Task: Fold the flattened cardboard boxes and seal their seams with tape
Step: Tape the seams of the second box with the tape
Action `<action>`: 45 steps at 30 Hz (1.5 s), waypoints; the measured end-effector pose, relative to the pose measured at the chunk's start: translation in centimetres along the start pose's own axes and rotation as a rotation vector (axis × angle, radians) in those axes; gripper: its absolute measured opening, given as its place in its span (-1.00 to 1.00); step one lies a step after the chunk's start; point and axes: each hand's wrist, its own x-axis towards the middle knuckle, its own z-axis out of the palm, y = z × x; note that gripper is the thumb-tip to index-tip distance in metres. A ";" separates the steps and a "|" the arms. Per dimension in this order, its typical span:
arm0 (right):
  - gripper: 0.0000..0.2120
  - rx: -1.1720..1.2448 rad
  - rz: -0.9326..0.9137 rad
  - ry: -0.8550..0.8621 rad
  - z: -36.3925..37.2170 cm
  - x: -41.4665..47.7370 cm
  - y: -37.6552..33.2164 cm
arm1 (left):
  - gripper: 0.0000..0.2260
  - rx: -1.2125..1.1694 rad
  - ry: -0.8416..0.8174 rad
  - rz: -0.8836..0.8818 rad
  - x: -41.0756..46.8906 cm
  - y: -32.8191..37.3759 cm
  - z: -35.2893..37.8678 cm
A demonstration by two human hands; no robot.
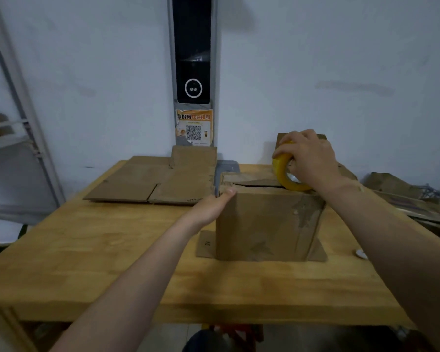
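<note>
Head view: my left grip (214,207) holds the upright cardboard box (264,224) at the 9 o'clock corner of its top, thumb over the edge. My right grip (308,158) closes round the yellow tape roll (281,171), which stands on edge on the box top at 2 o'clock. Flattened boxes (150,181) lie on the table (87,250) at 11 o'clock.

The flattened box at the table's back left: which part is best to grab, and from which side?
The near edge, from the front. The flattened box lies flat on the table, so only its edges offer a pinch, and that edge faces the person with bare wood before it. The left hand, holding the upright box, is probably nearest.
</note>
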 end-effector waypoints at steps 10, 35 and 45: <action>-0.55 0.015 -0.129 -0.062 -0.5 0.4 2.0 | -0.06 0.618 0.075 0.318 1.6 4.8 -1.0; -0.36 0.379 -0.233 -0.161 -1.2 0.7 7.4 | -0.11 0.777 0.075 0.209 4.5 4.4 0.3; -0.36 0.262 -0.278 -0.278 -3.3 0.3 10.0 | -0.08 0.754 0.058 0.196 3.9 4.7 0.3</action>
